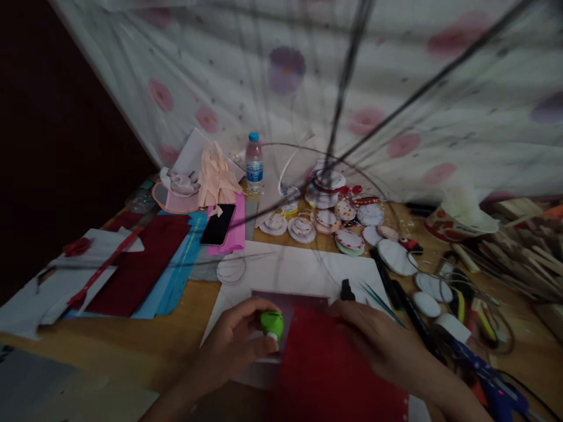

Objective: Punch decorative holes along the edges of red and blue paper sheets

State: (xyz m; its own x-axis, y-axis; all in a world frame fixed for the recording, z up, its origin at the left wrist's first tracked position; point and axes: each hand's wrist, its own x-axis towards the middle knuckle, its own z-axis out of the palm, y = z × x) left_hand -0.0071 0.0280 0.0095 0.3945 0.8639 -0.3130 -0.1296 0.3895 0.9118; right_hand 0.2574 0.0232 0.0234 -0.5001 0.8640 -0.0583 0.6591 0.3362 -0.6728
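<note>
At the near table (pixel 176 343) edge the left hand (pixel 235 343) pinches a green-capped glue stick (pixel 271 324) in curled fingers, while the right hand (pixel 378 337) lies flat, fingers together, seemingly steadying the red sheet (pixel 334 375) beside it.

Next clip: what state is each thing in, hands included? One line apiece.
Left hand: closed around the green-topped stick.
Green-topped stick: held tilted over the paper.
Right hand: open, pressed flat on the red sheet.
Red sheet: lying flat, partly over the white paper.
Water bottle: upright, cap on.
Phone: lying flat, screen dark.
</note>
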